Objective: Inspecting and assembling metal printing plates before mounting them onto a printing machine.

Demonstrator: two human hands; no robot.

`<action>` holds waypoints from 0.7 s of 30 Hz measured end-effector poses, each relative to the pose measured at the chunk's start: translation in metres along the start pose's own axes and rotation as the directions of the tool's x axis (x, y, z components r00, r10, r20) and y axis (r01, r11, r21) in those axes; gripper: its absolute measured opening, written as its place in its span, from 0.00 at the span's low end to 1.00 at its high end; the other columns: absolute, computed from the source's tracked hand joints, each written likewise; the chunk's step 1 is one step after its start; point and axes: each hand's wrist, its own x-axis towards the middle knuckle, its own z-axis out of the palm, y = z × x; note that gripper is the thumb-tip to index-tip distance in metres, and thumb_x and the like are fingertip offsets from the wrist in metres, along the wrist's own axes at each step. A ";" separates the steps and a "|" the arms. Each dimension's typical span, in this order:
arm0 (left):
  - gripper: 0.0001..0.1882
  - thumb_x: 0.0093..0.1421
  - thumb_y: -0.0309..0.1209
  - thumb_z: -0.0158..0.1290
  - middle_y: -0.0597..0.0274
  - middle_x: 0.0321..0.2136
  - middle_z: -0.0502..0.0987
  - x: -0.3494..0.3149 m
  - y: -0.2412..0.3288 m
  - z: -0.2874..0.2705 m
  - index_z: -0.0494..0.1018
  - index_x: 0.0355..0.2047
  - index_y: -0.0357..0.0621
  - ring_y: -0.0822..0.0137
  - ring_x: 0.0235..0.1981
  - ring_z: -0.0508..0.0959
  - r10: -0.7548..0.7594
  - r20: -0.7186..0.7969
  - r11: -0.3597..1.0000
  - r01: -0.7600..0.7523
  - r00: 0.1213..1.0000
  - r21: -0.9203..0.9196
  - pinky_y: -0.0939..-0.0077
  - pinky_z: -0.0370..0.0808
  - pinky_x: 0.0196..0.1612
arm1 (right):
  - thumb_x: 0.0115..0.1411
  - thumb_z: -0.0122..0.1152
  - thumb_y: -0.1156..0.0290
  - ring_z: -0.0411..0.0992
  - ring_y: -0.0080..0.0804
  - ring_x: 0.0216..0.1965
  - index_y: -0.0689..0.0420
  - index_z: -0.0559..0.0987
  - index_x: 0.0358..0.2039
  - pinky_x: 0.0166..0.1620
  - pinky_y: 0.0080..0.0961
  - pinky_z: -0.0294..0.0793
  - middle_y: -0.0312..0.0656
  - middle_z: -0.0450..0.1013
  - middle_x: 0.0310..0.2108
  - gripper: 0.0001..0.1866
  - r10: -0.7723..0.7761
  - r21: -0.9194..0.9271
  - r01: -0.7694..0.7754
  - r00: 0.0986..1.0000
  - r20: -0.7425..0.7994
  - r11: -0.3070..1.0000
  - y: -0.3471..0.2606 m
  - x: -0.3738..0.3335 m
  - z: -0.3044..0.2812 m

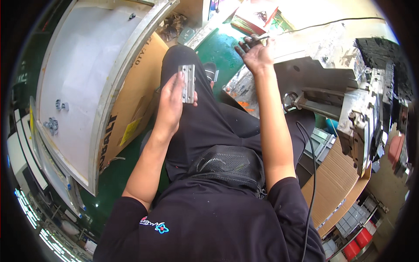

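Observation:
In my left hand [173,94] is a small rectangular metal block [188,84], silvery, with lengthwise grooves and small holes. My thumb lies along its near side and fingertips show at its far edge, above my left thigh. My right hand [257,56] is raised further off to the right, palm up, fingers partly curled. Across its fingertips runs a thin dark rod-like thing [262,38]; its exact kind is too small to tell. It lines up with a black cord [331,22] stretching to the right over a bright, stained work surface.
At left stands a pale metal-rimmed table [83,65] bearing a few small metal parts, with a cardboard box [135,91] beside it. Heavy metal machinery [349,113] is close on my right. Below it are an opened carton [334,183] and a grey crate [322,144]. Another cable [310,174] crosses my right side.

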 end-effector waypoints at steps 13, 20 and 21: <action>0.16 0.70 0.33 0.36 0.55 0.30 0.73 0.010 -0.008 -0.008 0.67 0.37 0.30 0.69 0.28 0.74 0.310 -0.103 0.701 -0.154 0.945 0.697 0.78 0.72 0.33 | 0.65 0.47 0.46 0.75 0.46 0.29 0.59 0.74 0.31 0.36 0.41 0.75 0.48 0.75 0.26 0.25 0.108 -0.530 -0.470 0.811 -0.575 0.706 0.192 0.153 -0.243; 0.19 0.70 0.40 0.34 0.58 0.25 0.68 0.035 -0.018 -0.016 0.64 0.36 0.33 0.73 0.21 0.70 0.388 -0.378 0.624 0.062 0.841 0.779 0.82 0.71 0.26 | 0.59 0.55 0.68 0.73 0.59 0.39 0.58 0.73 0.38 0.41 0.49 0.72 0.54 0.76 0.33 0.09 -0.196 -0.985 -0.098 0.978 -0.068 -0.145 0.211 0.197 -0.262; 0.19 0.70 0.40 0.34 0.58 0.25 0.68 0.036 -0.017 -0.017 0.64 0.36 0.33 0.73 0.21 0.70 0.378 -0.387 0.614 0.085 0.841 0.785 0.82 0.71 0.26 | 0.59 0.55 0.68 0.73 0.57 0.39 0.57 0.73 0.39 0.41 0.48 0.72 0.54 0.75 0.34 0.09 -0.178 -0.979 -0.013 0.984 0.024 -0.205 0.211 0.203 -0.261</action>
